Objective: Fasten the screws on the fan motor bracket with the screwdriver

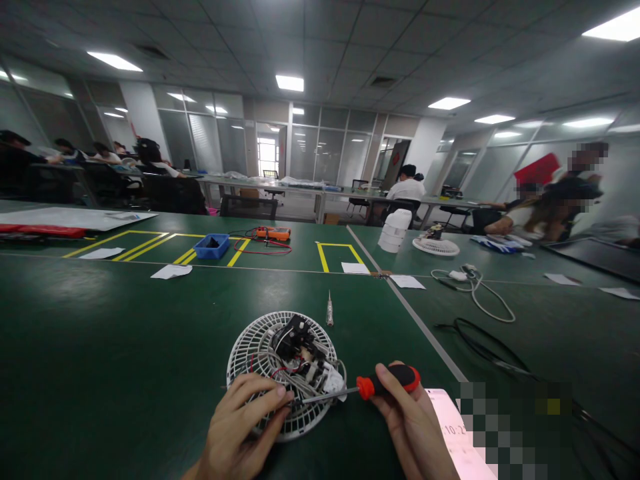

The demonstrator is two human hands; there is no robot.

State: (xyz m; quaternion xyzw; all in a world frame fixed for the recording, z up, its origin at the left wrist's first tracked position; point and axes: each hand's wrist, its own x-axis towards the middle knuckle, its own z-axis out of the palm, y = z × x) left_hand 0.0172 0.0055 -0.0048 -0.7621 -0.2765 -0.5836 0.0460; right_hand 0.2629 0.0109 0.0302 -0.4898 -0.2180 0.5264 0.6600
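A white round fan grille (pixel 250 347) lies on the green table (pixel 110 347) just in front of me. On it sit a black part, loose wires and a white piece (pixel 305 360). My right hand (pixel 410 417) is closed round the red and black handle of a screwdriver (pixel 385 381). Its metal shaft points left across the grille. My left hand (pixel 240 427) rests on the grille's near edge, fingers pinched at the screwdriver's tip among the wires.
A small tester screwdriver (pixel 329 309) lies beyond the grille. Farther off are a blue bin (pixel 211 245), an orange meter with red leads (pixel 273 233), paper slips, a white fan body (pixel 394 231), another grille (pixel 436 247) and cables (pixel 475 287). A phone (pixel 457 433) lies by my right hand. People sit at the back tables.
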